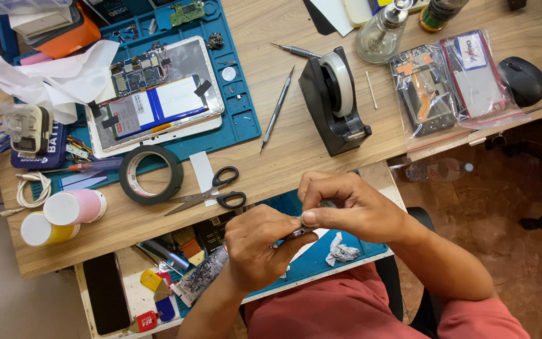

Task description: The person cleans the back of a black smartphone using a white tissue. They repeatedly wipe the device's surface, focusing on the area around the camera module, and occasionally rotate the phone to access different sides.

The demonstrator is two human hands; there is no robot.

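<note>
Metal glints between both hands over the pull-out shelf: the left hand (260,248) curls shut around a small dark metal-edged part (296,233), steadying it from below, while the right hand (346,207) pinches its top edge with thumb and forefinger, close in for fine work. Beside them lies a crumpled white tissue (341,250). On the wooden desk (283,163) wait black-handled scissors (211,193), a black tape dispenser (335,103) and an opened white tablet (155,97).
</note>
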